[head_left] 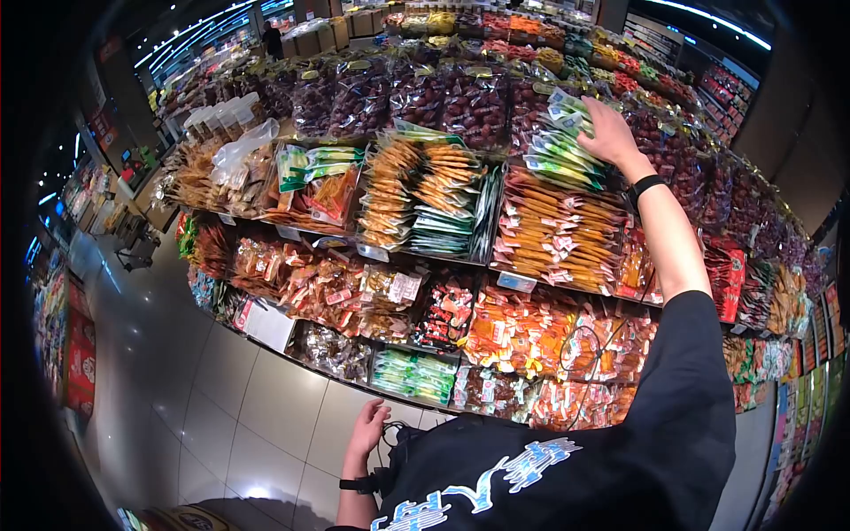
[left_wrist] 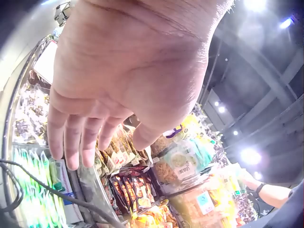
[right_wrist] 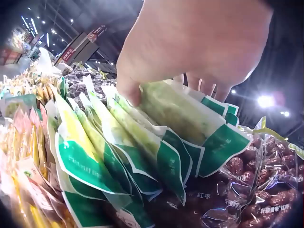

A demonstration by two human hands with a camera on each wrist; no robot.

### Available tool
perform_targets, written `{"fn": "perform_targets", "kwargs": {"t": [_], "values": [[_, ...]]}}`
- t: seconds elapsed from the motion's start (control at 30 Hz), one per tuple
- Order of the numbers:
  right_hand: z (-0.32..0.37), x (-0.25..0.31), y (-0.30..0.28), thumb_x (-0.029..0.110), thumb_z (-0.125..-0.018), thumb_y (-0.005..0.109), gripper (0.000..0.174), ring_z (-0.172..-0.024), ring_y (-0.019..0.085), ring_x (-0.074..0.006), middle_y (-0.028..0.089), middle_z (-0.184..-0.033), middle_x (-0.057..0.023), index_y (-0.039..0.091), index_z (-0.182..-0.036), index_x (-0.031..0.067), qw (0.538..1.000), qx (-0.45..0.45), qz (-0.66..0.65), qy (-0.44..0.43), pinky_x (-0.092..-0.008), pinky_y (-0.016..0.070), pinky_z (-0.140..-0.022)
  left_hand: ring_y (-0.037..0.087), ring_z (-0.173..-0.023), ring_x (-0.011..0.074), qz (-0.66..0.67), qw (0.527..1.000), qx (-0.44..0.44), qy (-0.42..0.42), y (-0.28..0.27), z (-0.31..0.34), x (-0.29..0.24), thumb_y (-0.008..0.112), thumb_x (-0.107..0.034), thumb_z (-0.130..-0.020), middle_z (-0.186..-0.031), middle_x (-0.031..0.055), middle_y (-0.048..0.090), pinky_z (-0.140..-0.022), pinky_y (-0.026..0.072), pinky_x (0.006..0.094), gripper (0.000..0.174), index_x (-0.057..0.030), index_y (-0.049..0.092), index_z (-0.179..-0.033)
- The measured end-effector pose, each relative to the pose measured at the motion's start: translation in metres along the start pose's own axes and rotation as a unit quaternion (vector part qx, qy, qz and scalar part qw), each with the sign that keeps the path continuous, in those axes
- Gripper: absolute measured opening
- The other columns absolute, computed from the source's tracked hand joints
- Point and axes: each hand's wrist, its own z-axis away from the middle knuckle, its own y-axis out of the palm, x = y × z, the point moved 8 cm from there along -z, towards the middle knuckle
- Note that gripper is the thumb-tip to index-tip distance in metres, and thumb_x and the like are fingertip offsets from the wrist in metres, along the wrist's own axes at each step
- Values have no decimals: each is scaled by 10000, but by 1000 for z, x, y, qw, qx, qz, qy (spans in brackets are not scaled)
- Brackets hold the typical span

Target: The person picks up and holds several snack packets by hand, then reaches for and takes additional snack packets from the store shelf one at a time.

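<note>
My right hand (head_left: 611,134) reaches to the back of the upper shelf, at a row of green-and-white packets (head_left: 563,152). In the right wrist view the thumb and fingers of that hand (right_wrist: 194,42) pinch the top of the rearmost green packets (right_wrist: 185,114), while other green packets (right_wrist: 90,156) lean in front. Low beside my body, my left hand (head_left: 367,428) hangs with loosely bent fingers and holds nothing. The left wrist view has its palm (left_wrist: 128,71) facing the camera, fingers apart, with shelf goods behind it.
Orange packets (head_left: 558,234) fill the bin before the green row. Bags of dark red dates (right_wrist: 266,175) lie beside and behind it. A lower tier holds wrapped snacks (head_left: 518,327). Tiled floor (head_left: 283,385) lies at the left, and a thin dark cable (left_wrist: 57,192) crosses the left wrist view.
</note>
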Motion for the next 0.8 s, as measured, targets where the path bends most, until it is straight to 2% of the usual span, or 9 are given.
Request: {"fn": "perform_targets", "kwargs": {"t": [0.2, 0.3, 0.43, 0.47, 0.57, 0.6, 0.73, 0.8], "values": [[-8, -16, 15, 362, -659, 743, 896, -1229, 465, -384, 467, -1328, -221, 390, -1411, 25, 995, 89, 8, 48, -422, 409, -1043, 618, -1044, 184, -8, 1000, -7, -6, 6, -4, 4, 531, -254, -991, -1166, 110, 650, -899, 481, 330, 417, -22, 480, -1334], [-8, -20, 19, 346, -651, 747, 903, -1223, 460, -382, 464, -1317, -218, 385, -1407, 11, 991, 119, -18, 52, -416, 420, -1028, 616, -1045, 183, -6, 1000, 7, 1, 12, -2, -7, 532, -256, -992, -1163, 111, 650, -899, 481, 326, 417, -23, 479, -1334], [-6, -24, 31, 326, -679, 735, 856, -1206, 497, -370, 497, -1292, -235, 389, -1396, 12, 991, 81, -101, 35, -408, 432, -1007, 614, -1043, 183, -6, 1000, -5, -3, 14, -7, -3, 529, -254, -994, -1162, 111, 649, -896, 480, 323, 415, -21, 478, -1333], [-4, -29, 34, 310, -684, 744, 809, -1164, 540, -365, 542, -1254, -220, 411, -1370, 40, 990, 87, -102, 53, -412, 450, -982, 614, -1042, 182, -10, 1000, -5, -2, 14, -11, -1, 529, -255, -994, -1162, 111, 649, -895, 481, 323, 415, -20, 478, -1333], [-1, -13, 11, 301, -687, 757, 765, -1118, 571, -365, 576, -1225, -190, 432, -1336, 59, 986, 126, -50, 92, -432, 472, -943, 617, -1036, 190, -12, 1000, -1, 9, 16, -12, -6, 540, -255, -987, -1143, 123, 646, -892, 482, 325, 429, -4, 478, -1330], [2, -9, 7, 294, -698, 759, 712, -1091, 589, -357, 599, -1204, -161, 455, -1303, 71, 994, 87, -31, 65, -445, 489, -909, 618, -1036, 199, -7, 1000, -3, 15, 16, -11, -11, 549, -253, -980, -1128, 135, 642, -892, 484, 327, 440, 10, 481, -1326], [18, -4, -4, 261, -691, 786, 691, -1092, 591, -341, 602, -1191, -142, 477, -1281, 76, 999, -22, -37, 29, -428, 502, -895, 619, -1029, 205, -12, 1000, -3, 25, 19, -10, -16, 561, -252, -971, -1112, 147, 638, -895, 483, 327, 452, 28, 487, -1317], [25, -3, -13, 252, -685, 797, 705, -1101, 590, -334, 598, -1209, -138, 473, -1286, 74, 997, -42, -49, 34, -417, 506, -896, 617, -1026, 204, -17, 999, 1, 29, 20, -10, -17, 564, -254, -970, -1110, 145, 638, -896, 482, 326, 452, 28, 489, -1315]]}}
